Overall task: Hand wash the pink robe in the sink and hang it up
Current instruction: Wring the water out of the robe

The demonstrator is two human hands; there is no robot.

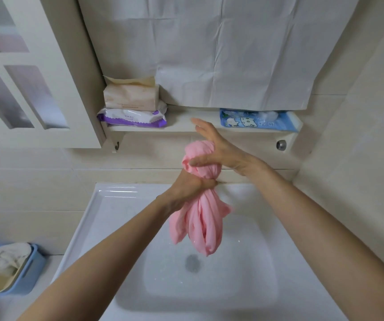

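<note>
The pink robe (201, 218) is bunched into a twisted rope held above the white sink (117, 205). My left hand (186, 191) grips the robe round its narrow middle, fingers curled tight. My right hand (212, 147) sits on the balled upper end, thumb across the front of the fabric and fingers stretched out straight toward the shelf. The robe's lower folds hang down over the basin, above the round drain (193, 263). Shallow water lies in the basin bottom.
A wall shelf (179, 126) behind the sink carries a beige tissue pack (130, 93), a purple wipes pack (132, 118) and a blue packet (259, 120). White sheeting (232, 54) covers the wall above. A blue basket (33, 269) with a cloth stands at the left. A white cabinet door (24, 77) hangs at upper left.
</note>
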